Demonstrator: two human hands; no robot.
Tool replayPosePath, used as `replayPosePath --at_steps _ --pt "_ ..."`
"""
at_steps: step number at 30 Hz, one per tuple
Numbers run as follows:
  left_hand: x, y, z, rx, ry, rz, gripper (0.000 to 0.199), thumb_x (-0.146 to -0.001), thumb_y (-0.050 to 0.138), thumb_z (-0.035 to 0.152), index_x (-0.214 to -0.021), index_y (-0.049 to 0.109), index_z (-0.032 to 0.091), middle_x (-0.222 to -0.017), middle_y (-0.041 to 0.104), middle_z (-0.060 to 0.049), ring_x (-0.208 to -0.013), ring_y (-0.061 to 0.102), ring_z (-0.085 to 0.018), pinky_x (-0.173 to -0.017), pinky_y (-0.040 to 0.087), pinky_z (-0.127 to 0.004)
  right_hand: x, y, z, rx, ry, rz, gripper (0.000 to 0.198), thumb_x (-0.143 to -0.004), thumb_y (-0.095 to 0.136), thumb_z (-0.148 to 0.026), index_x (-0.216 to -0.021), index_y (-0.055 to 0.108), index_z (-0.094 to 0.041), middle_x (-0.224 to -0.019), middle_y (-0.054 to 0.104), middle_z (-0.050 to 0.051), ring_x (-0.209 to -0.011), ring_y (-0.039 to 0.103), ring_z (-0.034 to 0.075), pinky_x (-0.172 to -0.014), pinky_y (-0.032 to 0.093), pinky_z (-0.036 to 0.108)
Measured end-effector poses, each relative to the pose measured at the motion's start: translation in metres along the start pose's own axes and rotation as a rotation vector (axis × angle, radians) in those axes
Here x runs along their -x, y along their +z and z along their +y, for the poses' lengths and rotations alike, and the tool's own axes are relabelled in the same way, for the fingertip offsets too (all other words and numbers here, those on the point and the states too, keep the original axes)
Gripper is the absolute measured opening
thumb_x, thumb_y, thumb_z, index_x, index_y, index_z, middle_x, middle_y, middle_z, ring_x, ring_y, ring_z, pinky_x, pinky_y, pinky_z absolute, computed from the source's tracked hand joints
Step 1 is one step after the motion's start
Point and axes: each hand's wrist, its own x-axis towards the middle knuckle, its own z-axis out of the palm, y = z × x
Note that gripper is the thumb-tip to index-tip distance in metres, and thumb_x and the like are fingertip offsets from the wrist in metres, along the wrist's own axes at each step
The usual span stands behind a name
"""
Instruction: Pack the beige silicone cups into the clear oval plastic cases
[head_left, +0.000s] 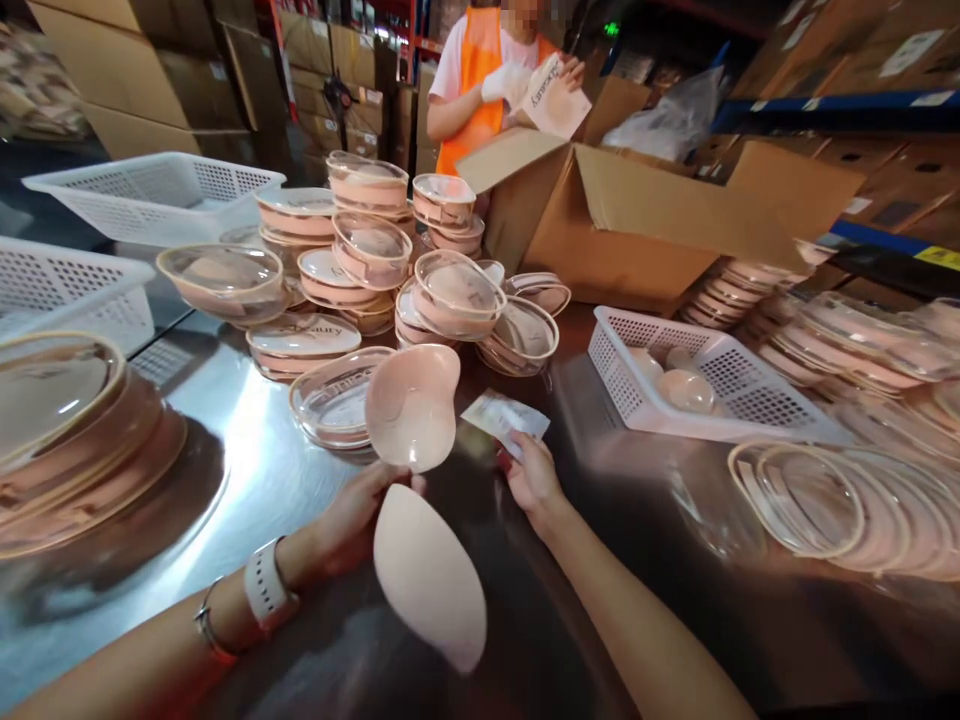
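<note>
"Gripping what, with the left hand (361, 510)?"
"Beige cups (412, 410), pinched at their meeting point above the metal table (217, 430), with one tipped upward and one slanting toward the camera."
"And with the right hand (534, 478)?"
"Stretched forward, well apart from the left, clamped on a pale slip (499, 414)."
"And in the containers?"
"More cups (686, 391) in the white basket (613, 368) at right; pink-beige contents (367, 190) in clear oval cases (457, 295) stacked ahead; an open carton (622, 270) behind."
</note>
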Motion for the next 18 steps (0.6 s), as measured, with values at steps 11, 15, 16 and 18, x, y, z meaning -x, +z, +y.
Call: replayPosePath --at_steps 11,15,16,18 --pt "-0.005 -0.007 -0.006 -0.184 0.014 -0.204 0.029 -0.062 0.077 0.021 -0.089 0.078 0.011 -0.090 0.075 -0.007 -0.083 0.067 -0.021 -0.078 0.051 -0.028 0.010 -0.002 0.013 0.160 -0.567 -0.151 0.042 -0.080 0.070 -0.054 -0.094 0.067 -0.015 -0.098 0.076 0.009 -0.108 0.068 0.024 -0.106 0.048 0.046" --pt "-0.005 -0.013 -0.009 -0.190 0.061 -0.201 0.025 -0.064 0.076 0.021 -0.088 0.077 0.016 -0.091 0.075 -0.002 -0.082 0.066 -0.015 -0.074 0.049 -0.021 0.011 -0.007 0.020 0.209 -0.572 -0.172 0.044 -0.082 0.069 -0.055 -0.095 0.068 -0.014 -0.098 0.076 0.011 -0.110 0.068 0.027 -0.109 0.045 0.048" --pt "-0.006 -0.014 -0.010 -0.182 0.059 -0.200 0.026 -0.064 0.076 0.021 -0.090 0.077 0.017 -0.093 0.075 -0.002 -0.085 0.067 -0.016 -0.076 0.050 -0.021 0.010 -0.008 0.021 0.216 -0.575 -0.170 0.044 -0.082 0.068 -0.055 -0.095 0.068 -0.014 -0.096 0.076 0.010 -0.110 0.068 0.026 -0.109 0.045 0.049" --pt "-0.006 -0.014 -0.011 -0.147 0.043 -0.215 0.030 -0.063 0.076 0.017 -0.093 0.077 0.018 -0.094 0.076 -0.004 -0.088 0.069 -0.019 -0.081 0.052 -0.025 0.007 -0.008 0.022 0.224 -0.580 -0.166 0.044 -0.083 0.067 -0.056 -0.096 0.068 -0.014 -0.096 0.076 0.009 -0.109 0.068 0.026 -0.110 0.044 0.050"
